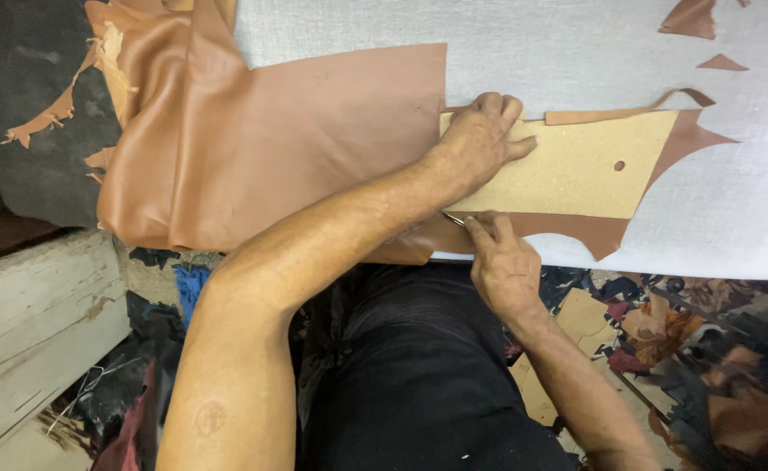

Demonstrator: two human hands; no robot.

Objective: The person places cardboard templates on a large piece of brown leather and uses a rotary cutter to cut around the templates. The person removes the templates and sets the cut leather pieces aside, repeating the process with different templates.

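Note:
A large brown leather hide lies across a pale cutting table. On it rests a tan cardboard pattern with a small hole. My left hand presses flat on the pattern's left end, fingers spread. My right hand sits at the pattern's lower edge, pinching a thin metal blade whose tip touches the leather along the cardboard edge. A strip of brown leather shows below the pattern.
Leather offcuts lie on the table's far right. Scraps of leather and cardboard litter the floor at the right. A worn wooden bench stands at the left. My dark trousers fill the lower middle.

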